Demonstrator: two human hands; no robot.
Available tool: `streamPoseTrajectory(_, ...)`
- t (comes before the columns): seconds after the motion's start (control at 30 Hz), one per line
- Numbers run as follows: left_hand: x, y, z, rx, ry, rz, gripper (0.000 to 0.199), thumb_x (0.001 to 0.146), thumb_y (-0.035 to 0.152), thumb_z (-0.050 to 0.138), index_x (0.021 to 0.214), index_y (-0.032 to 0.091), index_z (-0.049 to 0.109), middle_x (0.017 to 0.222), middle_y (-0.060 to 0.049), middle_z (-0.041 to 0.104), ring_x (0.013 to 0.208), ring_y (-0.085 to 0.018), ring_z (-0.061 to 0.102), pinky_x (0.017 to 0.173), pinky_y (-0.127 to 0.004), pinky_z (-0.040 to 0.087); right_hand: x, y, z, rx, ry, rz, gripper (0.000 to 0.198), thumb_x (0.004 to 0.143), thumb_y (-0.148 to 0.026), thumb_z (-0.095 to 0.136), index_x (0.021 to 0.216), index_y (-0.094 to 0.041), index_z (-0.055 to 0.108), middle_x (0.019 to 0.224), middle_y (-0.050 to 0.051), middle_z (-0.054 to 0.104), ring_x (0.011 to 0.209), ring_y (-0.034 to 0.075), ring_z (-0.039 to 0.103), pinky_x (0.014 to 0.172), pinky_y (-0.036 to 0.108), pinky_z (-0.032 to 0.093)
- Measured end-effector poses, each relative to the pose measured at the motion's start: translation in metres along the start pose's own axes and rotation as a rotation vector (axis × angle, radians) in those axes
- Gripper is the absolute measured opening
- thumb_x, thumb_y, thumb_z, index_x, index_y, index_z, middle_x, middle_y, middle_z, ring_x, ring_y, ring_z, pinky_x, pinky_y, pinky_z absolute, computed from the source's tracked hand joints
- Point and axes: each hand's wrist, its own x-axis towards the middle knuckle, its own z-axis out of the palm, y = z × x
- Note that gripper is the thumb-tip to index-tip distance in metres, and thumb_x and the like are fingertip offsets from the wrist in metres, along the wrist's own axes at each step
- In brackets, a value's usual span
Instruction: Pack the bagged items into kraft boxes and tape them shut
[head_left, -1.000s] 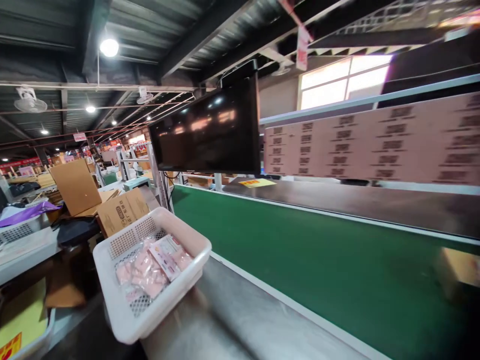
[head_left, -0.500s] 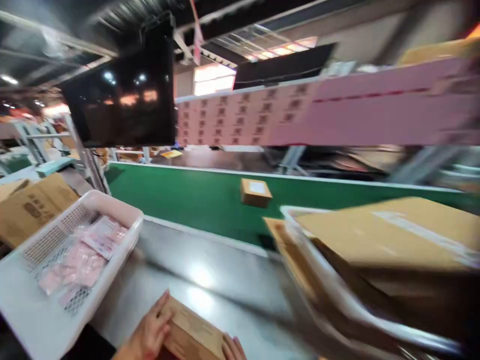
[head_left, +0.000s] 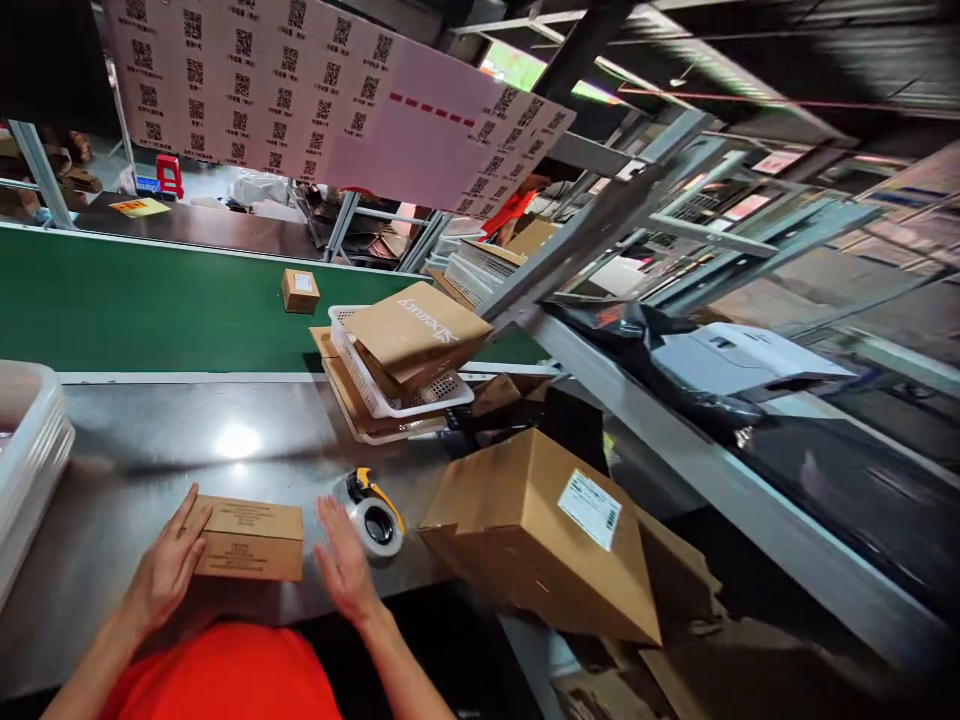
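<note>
A small brown cardboard box (head_left: 253,541) with printed lines on its top and front lies on the metal table before me. My left hand (head_left: 166,570) holds its left end, fingers bent round the edge and onto the box. To the right of the box, my right hand (head_left: 346,562) is raised, empty, with its fingers apart. A tape dispenser (head_left: 379,525) with a clear roll and a yellow-orange part stands just beyond that hand, seemingly not touched by it.
A green conveyor belt (head_left: 150,310) runs behind the metal table (head_left: 150,420), carrying a small labelled carton (head_left: 300,291). White baskets (head_left: 30,440) stand left. At right are a basket with cardboard (head_left: 420,325), a big labelled carton (head_left: 540,540) and a grey metal beam (head_left: 675,455).
My view has swung right, bringing the tape dispenser and large carton into sight. My right hand has come off the box's right end; my left hand stays on it.
</note>
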Motion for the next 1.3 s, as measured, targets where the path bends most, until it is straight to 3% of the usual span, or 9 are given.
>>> streamPoseTrajectory(0.17, 0.022, 0.006, -0.008, 0.036, -0.06, 0.003, 0.049, 0.109, 0.035, 0.038, 0.151, 0.027, 0.061, 0.172, -0.007, 0.043, 0.149, -0.026, 0.054, 0.122, -0.04, 0.05, 0.032, 0.083, -0.047, -0.183, 0.076, 0.707, 0.059, 0.076, -0.021, 0.058, 0.132, -0.005, 0.065, 0.131, 0.026, 0.071, 0.132, 0.039, 0.064, 0.11, 0.052, 0.052)
streamPoseTrajectory(0.43, 0.023, 0.012, -0.004, 0.021, -0.094, -0.009, 0.047, 0.108, 0.037, 0.042, 0.15, 0.028, 0.061, 0.173, -0.008, 0.041, 0.15, -0.028, 0.051, 0.118, -0.044, 0.053, 0.027, 0.087, -0.062, -0.198, -0.127, 0.78, 0.015, 0.06, -0.021, 0.062, 0.073, -0.025, 0.059, 0.054, 0.002, 0.061, 0.065, 0.035, 0.072, 0.062, 0.041, 0.053)
streamPoseTrajectory(0.57, 0.022, 0.018, -0.008, 0.019, -0.117, -0.026, 0.047, 0.106, 0.032, 0.046, 0.15, 0.027, 0.061, 0.172, -0.009, 0.041, 0.15, -0.029, 0.051, 0.118, -0.045, 0.053, 0.05, 0.051, -0.1, -0.079, -0.114, 0.572, 0.039, 0.069, -0.03, 0.061, 0.107, -0.02, 0.066, 0.089, 0.007, 0.076, 0.086, 0.031, 0.076, 0.078, 0.041, 0.059)
streamPoseTrajectory(0.7, 0.022, 0.022, -0.015, 0.02, -0.144, -0.03, 0.049, 0.104, 0.031, 0.048, 0.152, 0.027, 0.059, 0.174, -0.009, 0.038, 0.152, -0.03, 0.049, 0.119, -0.045, 0.052, 0.072, -0.022, -0.137, 0.125, -0.059, -0.021, 0.063, 0.091, -0.031, 0.059, 0.154, -0.025, 0.051, 0.14, 0.013, 0.064, 0.128, 0.028, 0.066, 0.106, 0.042, 0.055)
streamPoseTrajectory(0.9, 0.021, 0.021, -0.014, -0.041, -0.191, 0.007, 0.055, 0.104, 0.034, 0.049, 0.159, 0.029, 0.051, 0.178, -0.008, 0.03, 0.154, -0.032, 0.046, 0.126, -0.049, 0.043, 0.083, -0.091, -0.091, -0.122, -0.152, -0.595, 0.065, 0.088, -0.01, 0.054, 0.148, -0.033, 0.064, 0.13, 0.012, 0.069, 0.11, 0.025, 0.072, 0.09, 0.037, 0.063)
streamPoseTrajectory(1.03, 0.02, 0.03, -0.006, -0.115, -0.133, -0.023, 0.047, 0.102, 0.031, 0.05, 0.146, 0.026, 0.066, 0.175, -0.009, 0.037, 0.157, -0.035, 0.041, 0.128, -0.057, 0.037, 0.083, -0.083, -0.068, -0.206, -0.154, -0.628, 0.064, 0.086, -0.009, 0.054, 0.145, -0.031, 0.066, 0.13, 0.012, 0.07, 0.108, 0.026, 0.073, 0.087, 0.036, 0.065)
streamPoseTrajectory(1.13, 0.017, 0.052, 0.007, -0.24, 0.22, -0.195, 0.038, 0.101, 0.033, 0.049, 0.122, 0.022, 0.078, 0.16, -0.014, 0.058, 0.15, -0.036, 0.048, 0.126, -0.059, 0.037, 0.082, -0.076, -0.07, -0.211, -0.158, -0.604, 0.072, 0.081, -0.004, 0.052, 0.147, -0.032, 0.065, 0.134, 0.011, 0.069, 0.114, 0.027, 0.072, 0.09, 0.036, 0.064)
streamPoseTrajectory(1.2, 0.015, 0.071, 0.017, -0.487, 0.43, -0.408, 0.039, 0.102, 0.04, 0.047, 0.111, 0.018, 0.078, 0.131, -0.016, 0.074, 0.126, -0.031, 0.066, 0.111, -0.049, 0.051, 0.08, -0.075, -0.071, -0.209, -0.154, -0.596, 0.077, 0.079, -0.003, 0.051, 0.148, -0.033, 0.063, 0.134, 0.011, 0.069, 0.115, 0.027, 0.072, 0.09, 0.037, 0.064)
streamPoseTrajectory(1.3, 0.018, 0.094, 0.023, -1.052, 0.339, -0.739, 0.047, 0.095, 0.061, 0.056, 0.098, 0.018, 0.073, 0.092, -0.009, 0.077, 0.085, -0.024, 0.073, 0.075, -0.036, 0.057, 0.078, -0.073, -0.07, -0.177, -0.119, -0.614, 0.08, 0.079, -0.003, 0.049, 0.152, -0.035, 0.06, 0.133, 0.011, 0.068, 0.114, 0.028, 0.072, 0.089, 0.038, 0.064)
